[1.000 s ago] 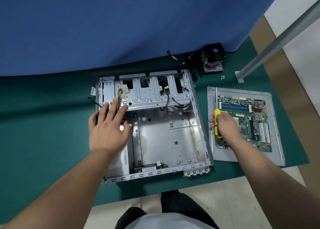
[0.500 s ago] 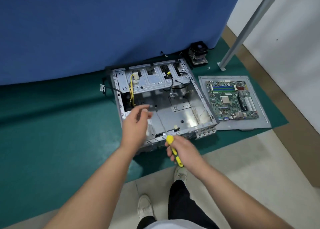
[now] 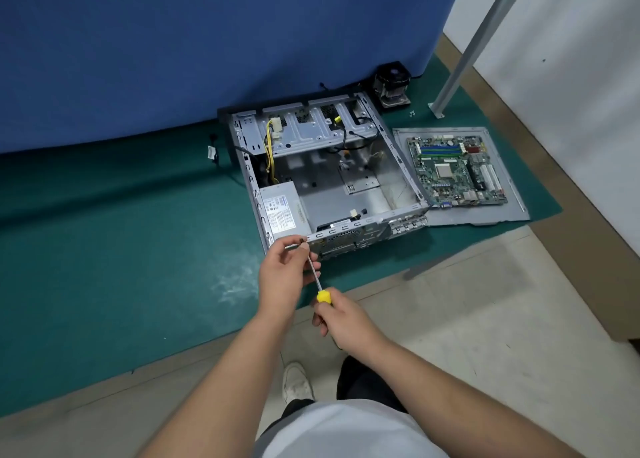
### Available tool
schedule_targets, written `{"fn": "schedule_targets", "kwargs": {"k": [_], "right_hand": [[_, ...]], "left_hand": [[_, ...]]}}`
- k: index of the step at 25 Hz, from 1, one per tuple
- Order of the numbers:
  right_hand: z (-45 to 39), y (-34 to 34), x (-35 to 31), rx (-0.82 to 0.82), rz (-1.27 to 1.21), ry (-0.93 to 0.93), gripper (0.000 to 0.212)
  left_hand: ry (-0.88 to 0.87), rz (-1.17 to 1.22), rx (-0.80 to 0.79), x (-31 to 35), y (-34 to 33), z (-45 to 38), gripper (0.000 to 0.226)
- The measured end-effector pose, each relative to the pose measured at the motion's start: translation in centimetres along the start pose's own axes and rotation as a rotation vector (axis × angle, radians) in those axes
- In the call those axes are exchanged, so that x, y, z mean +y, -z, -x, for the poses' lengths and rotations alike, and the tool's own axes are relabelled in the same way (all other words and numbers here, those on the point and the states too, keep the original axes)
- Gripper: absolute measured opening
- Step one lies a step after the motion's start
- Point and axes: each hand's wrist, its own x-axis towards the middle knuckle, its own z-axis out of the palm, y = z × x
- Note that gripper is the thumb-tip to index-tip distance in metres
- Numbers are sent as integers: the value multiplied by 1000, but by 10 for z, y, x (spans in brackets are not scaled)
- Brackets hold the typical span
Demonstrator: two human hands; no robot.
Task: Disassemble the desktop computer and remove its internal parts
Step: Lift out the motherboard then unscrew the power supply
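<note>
An open grey computer case [image 3: 346,194] lies on the green mat, with a silver power supply [image 3: 282,211] in its near left corner and yellow cables [image 3: 268,156] behind it. My right hand [image 3: 346,320] grips the yellow handle of a screwdriver [image 3: 323,296]. Its thin shaft runs up to the case's near left edge. My left hand [image 3: 284,277] pinches the shaft near the tip, right at that edge. The green motherboard [image 3: 453,170] lies on a grey side panel [image 3: 512,201] to the right of the case.
A black CPU cooler [image 3: 391,83] sits behind the case by the blue partition [image 3: 207,41]. A grey metal post [image 3: 474,45] slants up at the right, with small screws [image 3: 412,112] near its foot. The green mat [image 3: 104,249] ends in front of my feet on pale floor.
I have stepped back and the view has risen. My right hand brought the screwdriver from beside the motherboard to the case's near left edge. My left hand left the case interior and took the shaft.
</note>
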Motion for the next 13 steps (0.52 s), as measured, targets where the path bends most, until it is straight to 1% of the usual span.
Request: {"fn": "schedule_targets", "kwargs": {"k": [2,5,8,10,12,13], "right_hand": [[6,-1,10,-17,17,-6,14],[5,6,19,43,52,1,10],[2,13,30,56,76,4,15],[0,16,35,41,46,-11,15],[-4,18,38,25,-12,-35,9],[-6,19,38,17,-30,-42,9]], "left_hand": [[53,-8,3,-9,0,2,8],[107,-29,-6,-17,-7,-1,9],[145,-31,-2,-23,-13,-5,11],[190,25,19,-25,-16,-8,11],[214,60,47,-27,-17,-10,12],[218,71,61,-27,-18,-11,12]]}}
